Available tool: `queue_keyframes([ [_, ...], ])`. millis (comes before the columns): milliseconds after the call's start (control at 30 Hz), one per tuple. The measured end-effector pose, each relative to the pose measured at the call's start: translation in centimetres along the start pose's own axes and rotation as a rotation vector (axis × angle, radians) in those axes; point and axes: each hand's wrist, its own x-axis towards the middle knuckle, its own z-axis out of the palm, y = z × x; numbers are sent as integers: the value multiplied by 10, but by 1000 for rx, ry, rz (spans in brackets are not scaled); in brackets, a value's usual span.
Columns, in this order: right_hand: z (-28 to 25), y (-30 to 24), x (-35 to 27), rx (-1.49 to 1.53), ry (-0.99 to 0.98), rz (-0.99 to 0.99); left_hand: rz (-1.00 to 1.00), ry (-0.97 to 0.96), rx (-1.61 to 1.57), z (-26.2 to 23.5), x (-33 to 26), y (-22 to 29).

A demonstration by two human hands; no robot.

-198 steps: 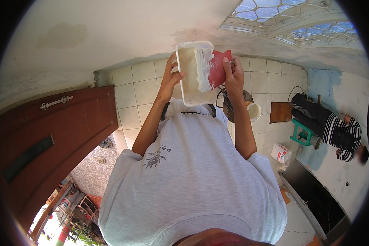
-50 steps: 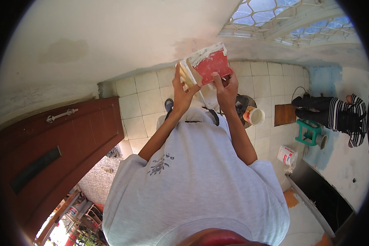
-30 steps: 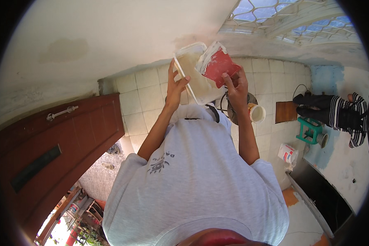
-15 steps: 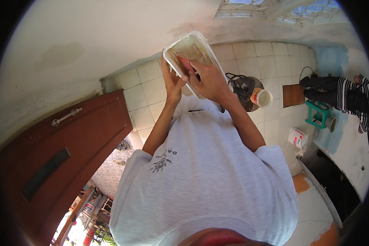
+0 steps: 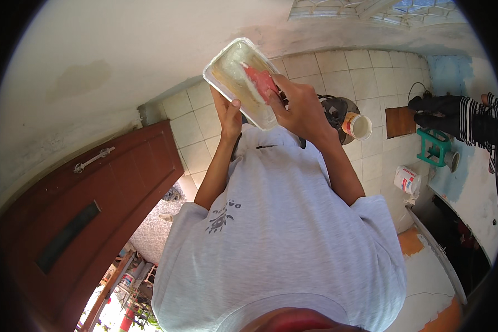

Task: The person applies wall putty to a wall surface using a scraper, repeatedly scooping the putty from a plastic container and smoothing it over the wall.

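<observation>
A rectangular, translucent white plastic tub point(image 5: 232, 83) is tilted up in front of me, its walls smeared with whitish paste. My left hand point(image 5: 228, 115) grips it by the near left rim, with the thumb over the edge and the other fingers hidden beneath. Pinched in my right hand point(image 5: 303, 108) is a flat red scraper point(image 5: 260, 82), held inside the tub. Pale paste clings along the scraper's left edge. My fingers cover the part of it nearest the palm.
A dark bag-like bundle point(image 5: 335, 110) and an open paint bucket point(image 5: 361, 127) are on the tiled floor to the right. Farther right are a green plastic stool point(image 5: 432, 147), a white bucket point(image 5: 407, 180) and a person's legs point(image 5: 442, 120). A brown door point(image 5: 94, 205) stands at left.
The tub has shifted a little left and turned its inside more toward me. My right hand has moved right and lifted, so more of the red scraper and its paste shows.
</observation>
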Motion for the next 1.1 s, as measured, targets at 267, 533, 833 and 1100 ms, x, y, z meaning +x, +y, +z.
queue_keyframes([
  [267, 18, -4, 0, -213, -41, 70, 16, -17, -12, 3, -4, -5],
  [533, 31, -4, 1, -233, -18, 140, 21, 8, 6, 6, -7, -9],
  [833, 34, 4, 5, -258, -61, 181, 22, -3, 15, 9, -3, -7],
  [1100, 39, 8, 5, -284, -24, 109, 33, -13, 34, 16, -2, -2],
])
